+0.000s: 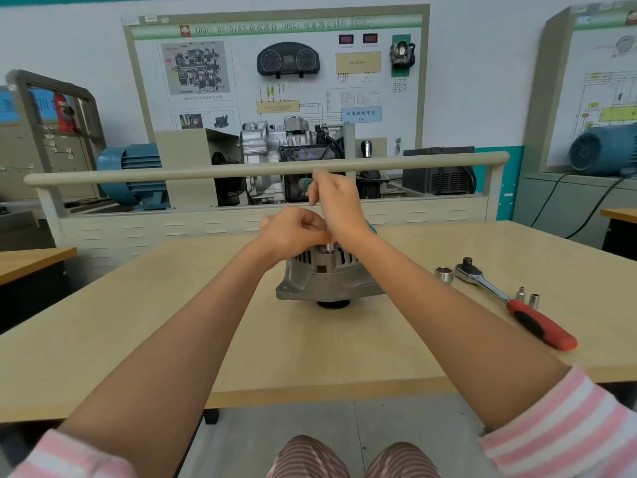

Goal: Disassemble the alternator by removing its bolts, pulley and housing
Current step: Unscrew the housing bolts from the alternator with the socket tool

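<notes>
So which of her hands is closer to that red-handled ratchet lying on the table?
The right hand. It grips a green-handled tool above the alternator, on the ratchet's side. The left hand sits on the alternator's top, farther left. Neither touches the ratchet.

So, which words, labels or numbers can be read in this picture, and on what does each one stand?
"DSG", in brackets among Chinese characters: green header strip of the white wall training board.
"仪表控制单元": light blue box on that board.
Other captions and diagram labels on the board: too small to read.
Second white board at the right edge: blurred.
Silver alternator, red-handled ratchet wrench, small silver sockets: no readable marks.
</notes>
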Motion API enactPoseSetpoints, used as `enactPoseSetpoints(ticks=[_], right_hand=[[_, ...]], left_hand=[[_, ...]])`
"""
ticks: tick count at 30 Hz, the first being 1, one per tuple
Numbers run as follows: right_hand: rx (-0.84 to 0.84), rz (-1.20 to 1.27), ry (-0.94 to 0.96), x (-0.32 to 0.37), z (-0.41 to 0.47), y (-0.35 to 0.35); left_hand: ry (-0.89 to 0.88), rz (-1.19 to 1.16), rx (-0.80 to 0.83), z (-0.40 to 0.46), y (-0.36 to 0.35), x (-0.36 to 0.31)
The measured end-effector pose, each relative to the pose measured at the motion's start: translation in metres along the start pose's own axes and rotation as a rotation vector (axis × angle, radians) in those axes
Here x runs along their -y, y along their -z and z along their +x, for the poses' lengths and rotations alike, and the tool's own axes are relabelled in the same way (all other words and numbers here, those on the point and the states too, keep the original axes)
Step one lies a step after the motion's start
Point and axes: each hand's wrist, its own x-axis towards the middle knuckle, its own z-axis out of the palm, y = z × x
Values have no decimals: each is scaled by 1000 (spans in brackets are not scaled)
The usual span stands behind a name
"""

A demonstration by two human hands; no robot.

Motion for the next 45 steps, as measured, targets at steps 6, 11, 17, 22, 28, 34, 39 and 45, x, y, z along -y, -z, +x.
enactPoseSetpoints(ticks=[6,11,17,22,28,34,39,45], right_hand=[[-148,-741,364,-6,-19,-5],[-255,-883,307,-6,-30,-12],[-188,-716,257,-3,-26,-15],[-50,-227,100,4,-17,-4],[26,299,-154,12,-3,4],[41,574,-267,11,6,2],[-79,294,-152,4,0,-4],[-107,-223,230,-4,-15,-11]], left_hand=[[8,142,-46,-2,1,-4],[7,170,-35,-6,3,-7],[-27,190,-43,-8,2,-7],[-11,134,-40,-5,0,-4],[7,-10,-5,-3,-1,-2],[-11,-19,24,-2,1,0],[-8,26,-28,0,-2,1],[-5,135,-70,1,-1,1]])
